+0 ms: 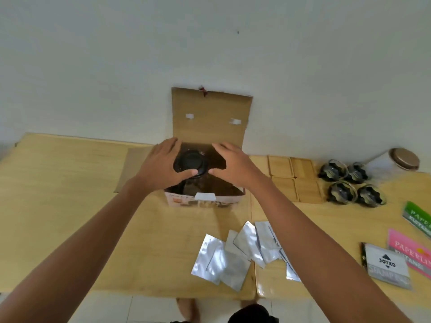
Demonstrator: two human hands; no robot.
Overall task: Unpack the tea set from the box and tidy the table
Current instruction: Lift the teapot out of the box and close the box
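An open cardboard box (211, 122) stands at the back of the wooden table (70, 206), its lid flap leaning on the wall. A teapot with a black lid (190, 163) sits in the box opening. My left hand (161, 166) holds the pot's left side, thumb curled against the lid's near edge. My right hand (233, 166) rests over the box opening to the right of the pot, its thumb pointing at the lid. To the right of the box lie several wooden coasters (292, 177) and several glass cups (349, 183) with dark packing inside.
Several silver foil sachets (240, 250) lie scattered near the table's front edge. A glass jar with a wooden lid (396, 160) lies on its side at the back right. Green, pink and grey stationery packs (394, 264) sit at the right edge. A flat cardboard piece (130, 169) lies left of the box.
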